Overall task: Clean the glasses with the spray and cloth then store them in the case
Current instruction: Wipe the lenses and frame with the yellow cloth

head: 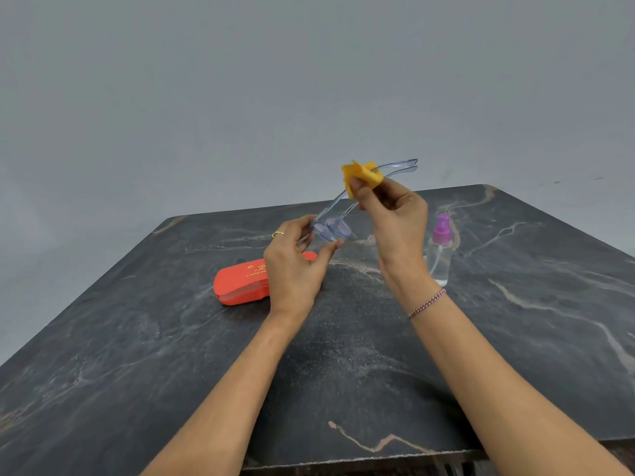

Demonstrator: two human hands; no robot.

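Two hands hold clear plastic glasses (pixel 331 229) above a dark marbled desk (pixel 137 355).
An orange oval case (pixel 240 285) lies left; the left hand (pixel 295 266) has its grip pinched on the lenses, the right hand (pixel 395 214) pinches a yellow cloth (pixel 361 178) round the temples; a purple-capped spray bottle (pixel 439 252) stands right.

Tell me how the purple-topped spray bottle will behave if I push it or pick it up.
The spray bottle stands upright on the table, tall and narrow, so a sideways push would probably tip it. Its round body would then likely roll. Clear and small, it is probably light, though smooth sides might slip.
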